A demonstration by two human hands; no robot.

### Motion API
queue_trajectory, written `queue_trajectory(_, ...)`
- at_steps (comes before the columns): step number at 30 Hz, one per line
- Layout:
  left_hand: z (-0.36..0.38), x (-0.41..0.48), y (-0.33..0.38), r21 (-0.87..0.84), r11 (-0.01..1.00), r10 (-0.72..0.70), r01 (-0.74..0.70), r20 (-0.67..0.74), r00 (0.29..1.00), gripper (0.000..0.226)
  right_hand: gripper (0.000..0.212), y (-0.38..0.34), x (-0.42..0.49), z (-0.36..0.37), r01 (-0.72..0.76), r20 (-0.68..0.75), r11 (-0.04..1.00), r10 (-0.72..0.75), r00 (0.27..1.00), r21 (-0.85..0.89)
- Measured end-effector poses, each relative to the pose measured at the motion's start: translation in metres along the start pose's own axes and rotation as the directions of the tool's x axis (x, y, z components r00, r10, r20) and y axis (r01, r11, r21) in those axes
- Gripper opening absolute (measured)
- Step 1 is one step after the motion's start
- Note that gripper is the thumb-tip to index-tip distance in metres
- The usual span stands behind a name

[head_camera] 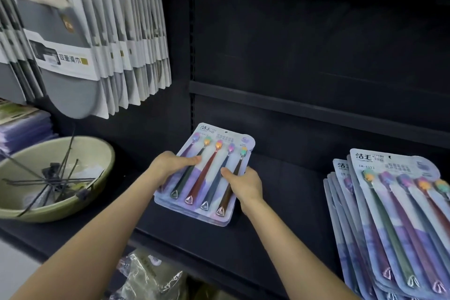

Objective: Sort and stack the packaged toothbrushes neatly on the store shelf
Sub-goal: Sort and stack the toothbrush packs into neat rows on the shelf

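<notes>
On the black shelf [280, 202], a stack of toothbrush packs [207, 178], perhaps three, is lying flat, its long axis running front-to-back, heads pointing rearward. Our left hand [168, 165] and right hand [243, 185] are gripping its sides, thumbs on top.

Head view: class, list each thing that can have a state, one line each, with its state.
held toothbrush packs, stacked flat, brush heads away from the person
left hand, grips their left edge
right hand, grips their right edge
right-side toothbrush packs, fanned out, uneven
green bowl, upright, holding metal hooks
hanging grey packs, hung in a row
</notes>
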State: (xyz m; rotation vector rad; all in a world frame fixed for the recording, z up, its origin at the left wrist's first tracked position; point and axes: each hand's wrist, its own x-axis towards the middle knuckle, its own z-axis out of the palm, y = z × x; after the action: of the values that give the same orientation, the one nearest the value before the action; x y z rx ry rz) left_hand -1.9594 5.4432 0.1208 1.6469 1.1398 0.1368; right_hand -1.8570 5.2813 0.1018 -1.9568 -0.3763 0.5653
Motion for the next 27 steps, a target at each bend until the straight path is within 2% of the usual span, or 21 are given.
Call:
queue_trajectory(2,-0.004,0.005,0.0,0.049,0.999,0.001,-0.001,-0.018,1.0,0.071,0.041,0.001,0.003,0.001,0.008,-0.024,0.991,-0.012,1.0,-0.132)
queue_trajectory(5,-0.005,0.009,-0.001,0.098,0.995,0.014,-0.011,-0.033,0.999,0.072,0.046,0.001,0.004,0.005,0.001,-0.022,0.993,-0.004,1.0,-0.122)
queue_trajectory(9,-0.004,-0.001,0.008,0.325,0.946,0.047,-0.015,-0.092,0.995,0.069,0.055,-0.004,-0.004,0.001,0.009,-0.01,0.968,-0.012,1.0,-0.25)
queue_trajectory(11,0.004,-0.016,0.014,0.544,0.839,0.142,0.024,-0.261,0.955,0.072,0.061,-0.007,-0.018,-0.013,0.059,-0.026,0.955,-0.07,0.997,-0.29)
queue_trajectory(13,0.021,-0.038,0.021,0.644,0.764,0.345,-0.033,-0.364,0.865,0.068,0.069,-0.006,-0.042,-0.038,0.139,-0.049,0.951,-0.158,0.986,-0.277)
queue_trajectory(15,0.046,-0.066,0.026,0.601,0.764,0.521,-0.234,-0.362,0.773,0.058,0.066,0.002,-0.074,-0.073,0.23,-0.088,0.931,-0.264,0.96,-0.283)
queue_trajectory(17,0.077,-0.092,0.03,0.496,0.746,0.632,-0.445,-0.316,0.708,0.046,0.054,0.016,-0.101,-0.116,0.305,-0.192,0.878,-0.392,0.9,-0.368)
queue_trajectory(18,0.094,-0.104,0.032,0.407,0.749,0.648,-0.523,-0.285,0.706,0.042,0.047,0.022,-0.114,-0.139,0.321,-0.255,0.848,-0.45,0.856,-0.422)
queue_trajectory(19,0.112,-0.115,0.035,0.294,0.767,0.637,-0.57,-0.24,0.733,0.039,0.042,0.028,-0.124,-0.163,0.32,-0.316,0.821,-0.497,0.808,-0.473)
queue_trajectory(21,0.149,-0.133,0.041,0.096,0.795,0.606,-0.599,-0.108,0.788,0.034,0.038,0.04,-0.136,-0.209,0.267,-0.397,0.776,-0.546,0.738,-0.572)
queue_trajectory(23,0.185,-0.147,0.046,0.035,0.788,0.615,-0.614,-0.009,0.788,0.03,0.041,0.054,-0.141,-0.252,0.135,-0.416,0.742,-0.506,0.756,-0.657)
queue_trajectory(25,0.216,-0.159,0.053,0.01,0.781,0.624,-0.625,0.048,0.78,0.027,0.047,0.068,-0.137,-0.285,-0.027,-0.403,0.724,-0.352,0.845,-0.69)
queue_trajectory(27,0.243,-0.169,0.059,-0.021,0.788,0.614,-0.615,0.099,0.783,0.026,0.049,0.082,-0.128,-0.306,-0.122,-0.387,0.724,-0.211,0.898,-0.678)
